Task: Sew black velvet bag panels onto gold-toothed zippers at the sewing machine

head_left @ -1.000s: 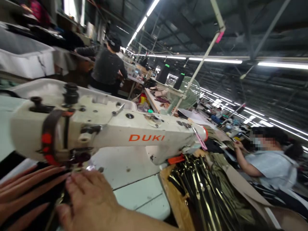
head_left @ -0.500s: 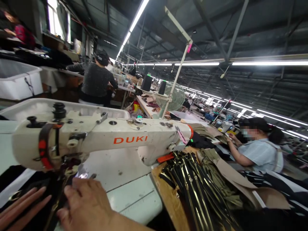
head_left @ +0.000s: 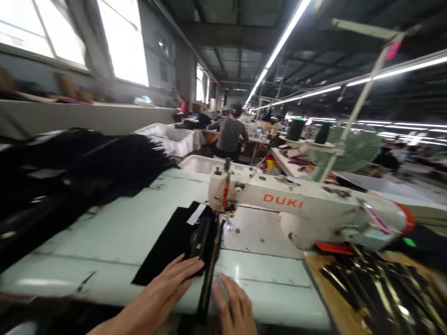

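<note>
A white sewing machine (head_left: 258, 193) with orange lettering stands on a pale green table (head_left: 115, 232). Black fabric (head_left: 164, 246) with a white strip lies flat at the left of its needle area. A black zipper with gold teeth (head_left: 211, 265) runs from under the machine head down over the table's front edge. My left hand (head_left: 167, 284) rests on the fabric's lower part, fingers stretched and lying flat. To the right of the zipper, my right hand (head_left: 233, 302) lies on the table edge, its fingers extended and apart from the zipper.
Black fabric pieces (head_left: 98, 163) are heaped at the left. Gold-toothed zippers (head_left: 391, 288) lie on a brown board (head_left: 323, 284) at the right. Behind the machine are a white bin (head_left: 199, 163), a thread stand, a green fan (head_left: 359, 144) and a seated person (head_left: 230, 135).
The view has swung left, bringing the fabric heap and windows into sight. My right hand has moved back from beside the needle area to the table's front edge.
</note>
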`<state>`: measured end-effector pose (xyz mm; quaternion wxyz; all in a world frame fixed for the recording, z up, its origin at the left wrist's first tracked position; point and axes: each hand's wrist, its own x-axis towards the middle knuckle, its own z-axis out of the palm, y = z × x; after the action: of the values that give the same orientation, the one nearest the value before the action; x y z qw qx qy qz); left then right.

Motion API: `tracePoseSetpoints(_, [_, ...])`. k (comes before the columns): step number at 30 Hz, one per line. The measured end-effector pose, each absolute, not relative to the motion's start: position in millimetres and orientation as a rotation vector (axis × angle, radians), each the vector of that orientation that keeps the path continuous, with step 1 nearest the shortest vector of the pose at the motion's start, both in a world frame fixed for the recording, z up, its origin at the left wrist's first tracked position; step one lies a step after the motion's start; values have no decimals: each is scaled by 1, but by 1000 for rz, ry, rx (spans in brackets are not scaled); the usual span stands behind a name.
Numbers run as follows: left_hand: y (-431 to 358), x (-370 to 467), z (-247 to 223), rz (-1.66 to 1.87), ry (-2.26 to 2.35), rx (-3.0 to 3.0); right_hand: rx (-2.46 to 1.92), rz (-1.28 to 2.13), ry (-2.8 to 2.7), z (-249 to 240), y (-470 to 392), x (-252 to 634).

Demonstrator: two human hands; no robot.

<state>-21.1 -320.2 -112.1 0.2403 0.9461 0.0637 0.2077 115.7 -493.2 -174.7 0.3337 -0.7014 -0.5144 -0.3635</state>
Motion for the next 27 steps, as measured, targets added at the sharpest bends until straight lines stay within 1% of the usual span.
tracePoseSetpoints(3, [-320, -29, -91, 414, 438, 2313, -1907, -887, -1527, -179, -496, 121])
tracePoseSetpoints(6, [-324, -20, -69, 415, 435, 2125, -1908, -882, -1583, -179, -494, 119])
tracePoseSetpoints(9, [-324, -16, -60, 434, 401, 2102, -1855, -826, -1613, -169, -491, 119])
tracePoseSetpoints(14, [-315, -21, -64, 419, 396, 2228, -1692, -372, -1488, -126, -497, 146])
tracePoseSetpoints(16, [-315, -24, -63, 411, 353, 2316, -1678, -293, -1487, -112, -501, 157])
tracePoseSetpoints(18, [-320, -25, -62, 423, 268, 2417, -1643, -299, -1585, -112, -503, 157])
tracePoseSetpoints(21, [-332, -25, -67, 389, 154, 2608, -1662, -438, -1672, -134, -502, 140])
tracePoseSetpoints(24, [-343, -24, -83, 324, 52, 2790, -1764, -562, -1688, -156, -500, 119])
tracePoseSetpoints(27, [-347, -23, -99, 380, -24, 2871, -1784, -595, -1678, -162, -500, 111])
